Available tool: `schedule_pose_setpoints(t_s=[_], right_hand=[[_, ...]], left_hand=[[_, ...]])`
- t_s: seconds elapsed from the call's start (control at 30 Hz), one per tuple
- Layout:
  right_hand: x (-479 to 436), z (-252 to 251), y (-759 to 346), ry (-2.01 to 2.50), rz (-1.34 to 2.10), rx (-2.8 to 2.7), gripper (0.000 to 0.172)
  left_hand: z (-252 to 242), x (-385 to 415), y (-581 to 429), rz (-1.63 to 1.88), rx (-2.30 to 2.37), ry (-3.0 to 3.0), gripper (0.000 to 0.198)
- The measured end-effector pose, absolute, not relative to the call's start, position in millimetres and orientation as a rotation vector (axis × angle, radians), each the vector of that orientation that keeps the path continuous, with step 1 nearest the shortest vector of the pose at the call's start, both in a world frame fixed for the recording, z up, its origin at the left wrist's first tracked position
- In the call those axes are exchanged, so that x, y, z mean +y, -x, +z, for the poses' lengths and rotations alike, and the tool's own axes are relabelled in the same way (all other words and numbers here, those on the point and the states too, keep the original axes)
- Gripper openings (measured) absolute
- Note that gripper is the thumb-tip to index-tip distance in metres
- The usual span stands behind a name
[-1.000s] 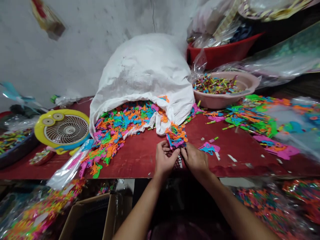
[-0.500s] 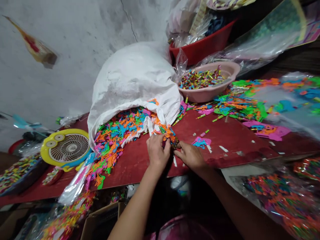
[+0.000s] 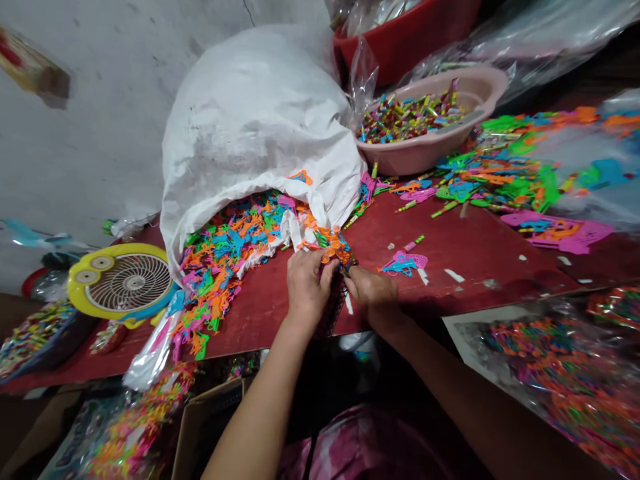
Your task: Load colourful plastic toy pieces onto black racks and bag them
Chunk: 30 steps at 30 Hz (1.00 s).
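My left hand (image 3: 306,287) and my right hand (image 3: 369,288) meet at the front edge of a red table (image 3: 480,257). Both are closed on a bundle of small coloured plastic pieces (image 3: 334,248) and a dark net bag (image 3: 334,308) that hangs between them. Just behind the hands, a big white sack (image 3: 255,127) lies on its side and spills a heap of coloured plastic pieces (image 3: 230,247) onto the table.
A pink basin (image 3: 450,143) of small coloured sticks and a red basin (image 3: 400,40) stand at the back right. More plastic pieces (image 3: 495,177) cover the right side. A yellow fan (image 3: 123,283) sits left. A cardboard box (image 3: 210,427) and filled plastic bags (image 3: 560,360) lie below.
The view has swung down and left. My hands have moved up closer to the sack's mouth, still closed on the bundle and the net bag.
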State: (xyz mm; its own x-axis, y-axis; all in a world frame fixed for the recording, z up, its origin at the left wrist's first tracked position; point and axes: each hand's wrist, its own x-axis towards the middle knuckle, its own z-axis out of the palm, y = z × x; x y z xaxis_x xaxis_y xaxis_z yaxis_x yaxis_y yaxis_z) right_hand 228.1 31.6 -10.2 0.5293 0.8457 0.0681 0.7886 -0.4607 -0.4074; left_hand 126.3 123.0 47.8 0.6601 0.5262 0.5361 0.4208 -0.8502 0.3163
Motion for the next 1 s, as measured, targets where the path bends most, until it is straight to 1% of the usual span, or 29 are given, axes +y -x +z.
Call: schedule_pose_setpoints(t_s=[0.1,0.23,0.3,0.37,0.43,0.47,0.53,0.6,0.67,0.77,0.83,0.9,1.0], right_hand=[[32.5,-10.3,-227.3,2.404,0.210,-1.336,0.027],[32.3,-7.7,-228.2,2.379,0.193,-1.335,0.027],[31.5,-7.4,-229.3,2.359,0.213,-1.326,0.025],[29.4,-9.1,-230.7,2.340,0.232,-1.311,0.022],[24.8,-12.9,-232.9,2.297,0.227,-1.317,0.018],[21.1,-15.2,-234.8,2.264,0.216,-1.331,0.016],[10.5,-18.8,-241.3,2.178,0.193,-1.374,0.013],[-3.1,-18.6,-253.2,2.089,0.141,-1.413,0.016],[-16.1,-14.0,-271.9,2.049,0.009,-1.421,0.021],[-26.0,-5.4,-310.3,2.180,-0.250,-1.419,0.028],[-24.4,-4.8,-337.9,2.251,-0.321,-1.565,0.037],[-19.0,-9.4,-361.5,2.232,-0.306,-1.779,0.045],[-11.0,-17.0,-381.1,2.234,-0.300,-1.958,0.044]], left_hand=[[48.1,125.4,-127.0,0.914,0.798,-2.709,0.016],[55.6,120.7,-129.3,0.902,0.790,-2.735,0.017],[61.6,114.9,-125.4,0.990,0.737,-2.733,0.026],[63.6,111.7,-115.5,1.170,0.705,-2.681,0.033],[56.3,115.7,-100.7,1.337,0.778,-2.558,0.032],[48.6,120.8,-92.6,1.365,0.855,-2.477,0.028],[27.1,134.9,-77.7,1.265,1.011,-2.305,0.022],[3.8,148.5,-67.6,0.985,0.990,-2.260,0.019],[-13.7,156.1,-63.8,0.764,0.874,-2.318,0.022],[-22.9,155.1,-68.1,0.658,0.864,-2.374,0.027],[-21.0,150.5,-74.4,0.639,0.910,-2.367,0.032],[-17.3,145.5,-81.5,0.582,0.948,-2.345,0.042],[-13.9,137.8,-91.4,0.470,1.100,-2.249,0.055]])
